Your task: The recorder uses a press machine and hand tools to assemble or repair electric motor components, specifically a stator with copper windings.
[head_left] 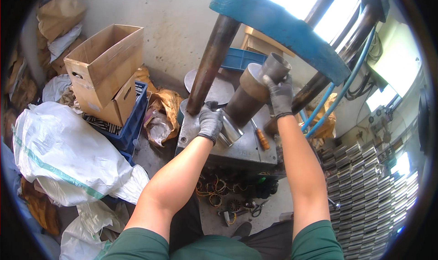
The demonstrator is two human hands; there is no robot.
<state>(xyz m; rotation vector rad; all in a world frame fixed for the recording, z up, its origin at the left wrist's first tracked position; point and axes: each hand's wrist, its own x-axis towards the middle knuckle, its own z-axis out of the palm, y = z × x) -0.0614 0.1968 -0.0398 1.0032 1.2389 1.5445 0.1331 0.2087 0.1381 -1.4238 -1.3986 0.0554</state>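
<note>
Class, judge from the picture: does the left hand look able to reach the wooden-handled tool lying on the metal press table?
Probably yes: the wooden-handled tool lies uncovered just right of the left hand, though that hand now grips a shiny metal cup.

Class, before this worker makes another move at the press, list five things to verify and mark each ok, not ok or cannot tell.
1. Both hands gloved: ok, left hand and right hand wear grey gloves.
2. Left hand on the shiny metal sleeve: ok, fingers wrap its upper end.
3. Right hand steadying the grey metal cylinder: ok, it grips the side.
4. Sleeve seated squarely on the brown mandrel: cannot tell.
5. Press table free of loose tools: not ok, an orange-handled tool lies beside the sleeve.
</note>
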